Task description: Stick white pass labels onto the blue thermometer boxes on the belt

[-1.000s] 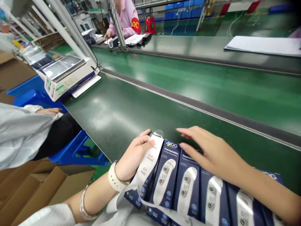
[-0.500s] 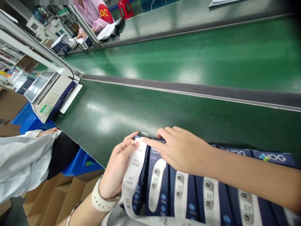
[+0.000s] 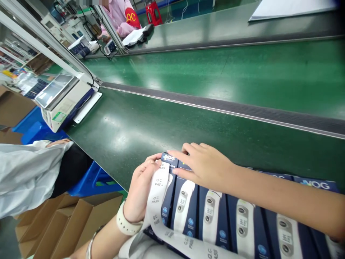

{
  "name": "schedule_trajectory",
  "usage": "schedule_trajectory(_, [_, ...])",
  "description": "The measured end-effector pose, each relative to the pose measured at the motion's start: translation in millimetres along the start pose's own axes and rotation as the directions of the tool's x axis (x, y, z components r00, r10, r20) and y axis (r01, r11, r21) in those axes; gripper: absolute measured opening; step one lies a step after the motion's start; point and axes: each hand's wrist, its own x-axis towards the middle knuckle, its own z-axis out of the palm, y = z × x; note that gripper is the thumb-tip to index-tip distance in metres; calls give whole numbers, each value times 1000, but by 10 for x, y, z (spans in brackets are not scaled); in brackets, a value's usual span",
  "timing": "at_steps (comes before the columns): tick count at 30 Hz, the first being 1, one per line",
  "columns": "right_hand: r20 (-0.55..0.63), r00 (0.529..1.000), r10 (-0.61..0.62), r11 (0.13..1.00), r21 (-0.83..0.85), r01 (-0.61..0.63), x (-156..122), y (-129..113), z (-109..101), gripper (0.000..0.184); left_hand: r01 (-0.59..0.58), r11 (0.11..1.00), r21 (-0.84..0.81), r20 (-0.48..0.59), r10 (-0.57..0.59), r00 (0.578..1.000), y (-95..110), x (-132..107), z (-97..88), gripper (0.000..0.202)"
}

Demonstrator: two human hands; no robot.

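A strip of white "Q.C. PASS" stickers curls down over the leftmost box. My left hand pinches the upper end of that strip between thumb and fingers, at the left edge of the box. Several dark blue thermometer boxes stand side by side in a row in front of me. Over the tops of the left ones lies my right hand, fingers stretched out. Its index fingertip touches the top of the leftmost box, near the logo; the other boxes' tops are partly hidden under the forearm.
The boxes lie on a green worktable. A weighing scale stands at its far left corner. Open cardboard cartons and a blue stool are below left. A person in white sleeves is at left; another in pink works beyond.
The strip's upper end has moved down and left, baring the logo on the leftmost box. My right index fingertip has shifted from the strip to the box top. The camera view has shifted slightly.
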Motion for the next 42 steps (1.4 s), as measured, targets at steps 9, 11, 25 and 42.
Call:
schedule_trajectory(9, [-210,972,103,924,383,-16,-40,-108,-225,30,-466,797,384,124,455,882,133,-123,15,27])
schedule_trajectory(11, [-176,975,138,823,567,-14,-114,-210,-283,26,-548,718,429,216,507,834,163,-187,70,24])
schedule_trajectory(25, [55,893,447,506,808,-302,-521,-469,-200,13,-805,371,462,496,644,582,-19,-190,149,7])
schedule_trajectory(42, [-132,912,387,874,367,-318,-558,-185,-153,29,-518,368,772,356,424,833,-80,-166,326,27])
